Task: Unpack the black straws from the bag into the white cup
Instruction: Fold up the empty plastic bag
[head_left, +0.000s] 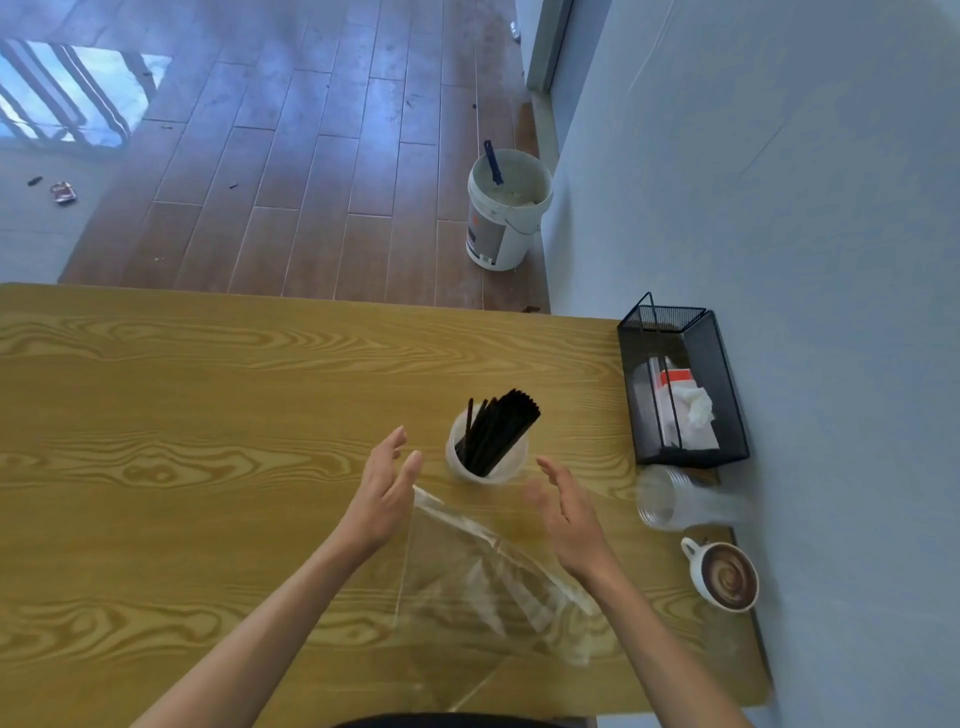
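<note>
A bundle of black straws (498, 431) stands tilted to the right inside the white cup (506, 467) on the wooden table (182, 415). The clear plastic bag (483, 577) lies flat and looks empty on the table, nearer to me than the cup. My left hand (384, 488) hovers left of the cup with fingers apart, holding nothing. My right hand (569, 512) hovers at the cup's lower right, also open and empty. Both palms face each other, apart from the cup.
A black mesh basket (727, 415) with tissues sits at the table's right, against the wall. A stack of clear cups (675, 504) lies on its side, and a latte mug (724, 574) stands near it. A white bucket (506, 208) stands on the floor beyond.
</note>
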